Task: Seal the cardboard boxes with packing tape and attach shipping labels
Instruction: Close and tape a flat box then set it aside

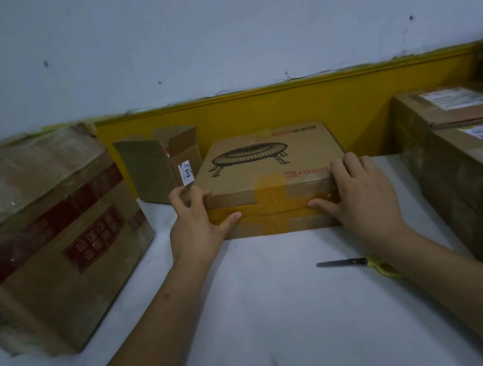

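Nearest, two bare forearms are reaching forward over the white table point(255, 308). Just behind the right forearm, scissors point(359, 263) are lying flat on the table, dark blades pointing left, yellow handles partly hidden by the arm.

Both hands are gripping the flat box point(271, 177), which is sitting on the table between them. The left hand point(198, 222) is clasping the box's near left corner, thumb pressing along the front face on the yellow tape point(273, 206), fingers curling over the top edge. Those fingers are also pinching a small white label point(186, 173) (printed 019), which is sticking up just above the hand. The right hand point(360, 191) is mirroring this at the near right corner, thumb lying on the taped front, fingers hooking over the top edge. The box's lid is showing a line drawing of a round, legged object.

Left of the left hand, a big box point(45, 241) wrapped in clear and red tape is standing tilted. Behind the left hand, a small box point(157, 165) is standing with its flaps open. Right of the right hand, stacked boxes point(469, 160) are carrying white printed labels. Farthest back, a yellow band point(284, 105) is running along the foot of a pale wall point(208, 28).
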Motion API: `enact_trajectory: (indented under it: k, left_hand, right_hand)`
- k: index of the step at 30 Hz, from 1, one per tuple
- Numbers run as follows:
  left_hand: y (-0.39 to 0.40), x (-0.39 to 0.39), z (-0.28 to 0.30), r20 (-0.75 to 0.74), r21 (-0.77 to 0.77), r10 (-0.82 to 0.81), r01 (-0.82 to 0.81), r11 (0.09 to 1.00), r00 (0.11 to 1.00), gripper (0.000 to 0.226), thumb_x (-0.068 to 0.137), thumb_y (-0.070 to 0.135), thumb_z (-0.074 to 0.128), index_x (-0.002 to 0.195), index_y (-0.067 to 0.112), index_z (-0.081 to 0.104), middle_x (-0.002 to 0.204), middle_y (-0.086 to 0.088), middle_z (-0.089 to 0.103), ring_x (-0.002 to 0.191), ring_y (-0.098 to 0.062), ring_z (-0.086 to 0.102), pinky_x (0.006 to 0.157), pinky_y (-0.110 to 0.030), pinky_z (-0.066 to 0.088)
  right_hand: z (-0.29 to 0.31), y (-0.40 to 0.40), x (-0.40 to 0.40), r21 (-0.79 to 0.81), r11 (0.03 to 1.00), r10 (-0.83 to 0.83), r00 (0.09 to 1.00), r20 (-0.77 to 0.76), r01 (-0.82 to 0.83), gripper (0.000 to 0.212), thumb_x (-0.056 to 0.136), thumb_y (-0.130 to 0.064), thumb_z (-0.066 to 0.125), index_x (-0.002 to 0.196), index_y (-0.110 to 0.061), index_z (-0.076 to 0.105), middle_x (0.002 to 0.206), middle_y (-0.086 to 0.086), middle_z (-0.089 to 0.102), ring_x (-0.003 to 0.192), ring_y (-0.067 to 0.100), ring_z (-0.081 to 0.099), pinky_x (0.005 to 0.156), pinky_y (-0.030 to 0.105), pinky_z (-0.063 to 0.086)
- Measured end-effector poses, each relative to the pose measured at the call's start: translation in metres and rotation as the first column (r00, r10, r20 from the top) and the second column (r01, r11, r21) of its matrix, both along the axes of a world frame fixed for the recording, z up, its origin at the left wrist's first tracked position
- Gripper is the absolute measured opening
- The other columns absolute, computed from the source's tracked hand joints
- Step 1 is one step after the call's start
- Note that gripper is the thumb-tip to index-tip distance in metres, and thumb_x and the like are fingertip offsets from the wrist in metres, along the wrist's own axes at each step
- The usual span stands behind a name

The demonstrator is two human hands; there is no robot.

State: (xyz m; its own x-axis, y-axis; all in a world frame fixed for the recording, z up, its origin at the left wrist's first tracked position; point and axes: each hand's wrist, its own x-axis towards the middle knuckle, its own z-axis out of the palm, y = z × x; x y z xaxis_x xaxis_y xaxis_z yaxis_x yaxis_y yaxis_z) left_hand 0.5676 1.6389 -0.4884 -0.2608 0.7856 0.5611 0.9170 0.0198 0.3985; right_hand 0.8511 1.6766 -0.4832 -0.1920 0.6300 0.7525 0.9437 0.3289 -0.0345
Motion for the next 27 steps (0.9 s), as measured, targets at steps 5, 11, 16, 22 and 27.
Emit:
enact_trajectory:
  k: [5,11,16,22,27]
  left_hand:
    - [0.007,0.005,-0.010,-0.034,0.075,0.090,-0.087,0.993,0.995,0.069,0.076,0.069,0.068,0.122,0.024,0.045,0.140,-0.007,0.031,0.089,-0.029,0.066,0.068,-0.039,0.062]
    - [0.006,0.013,-0.011,-0.050,0.075,0.131,-0.127,0.989,0.990,0.067,0.080,0.069,0.063,0.123,0.021,0.046,0.140,-0.009,0.033,0.088,-0.029,0.066,0.064,-0.035,0.059]
    - [0.000,0.017,-0.007,-0.031,0.050,0.109,-0.108,0.993,0.993,0.060,0.084,0.061,0.065,0.124,0.021,0.045,0.139,-0.010,0.035,0.092,-0.031,0.066,0.069,-0.037,0.059]
    - [-0.021,0.011,-0.007,-0.060,0.083,0.017,-0.012,0.996,0.998,0.038,0.090,0.036,0.071,0.120,0.021,0.053,0.136,-0.010,0.037,0.086,-0.032,0.066,0.070,-0.039,0.059]
    - [-0.022,0.012,-0.002,-0.128,0.027,0.003,0.001,1.000,0.992,0.041,0.093,0.037,0.067,0.125,0.018,0.049,0.140,-0.016,0.034,0.082,-0.037,0.065,0.066,-0.042,0.060]
  right_hand:
    - [-0.006,0.002,0.000,-0.002,1.000,0.001,1.000,-0.022,-0.001,0.061,0.078,-0.061,0.068,0.110,-0.012,0.053,0.104,0.008,0.052,0.094,0.025,0.047,0.078,0.038,0.047]
    - [-0.003,0.008,0.010,0.005,0.999,0.047,0.998,0.042,-0.047,0.052,0.077,-0.050,0.072,0.105,-0.012,0.052,0.101,0.007,0.051,0.089,0.024,0.045,0.072,0.036,0.043]
    - [-0.004,0.012,0.012,-0.072,0.994,0.083,0.996,-0.012,-0.084,0.048,0.080,-0.047,0.070,0.107,-0.011,0.055,0.102,0.006,0.051,0.090,0.024,0.043,0.074,0.037,0.042]
    - [0.008,-0.002,0.030,-0.220,0.965,0.135,0.989,-0.055,-0.143,0.042,0.088,-0.020,0.069,0.126,-0.017,0.050,0.117,0.001,0.047,0.107,0.021,0.039,0.084,0.036,0.041]
    - [0.008,-0.011,0.019,-0.181,0.983,0.040,0.999,0.024,-0.035,0.031,0.091,-0.016,0.063,0.120,-0.016,0.049,0.122,0.003,0.050,0.107,0.022,0.041,0.081,0.035,0.040]
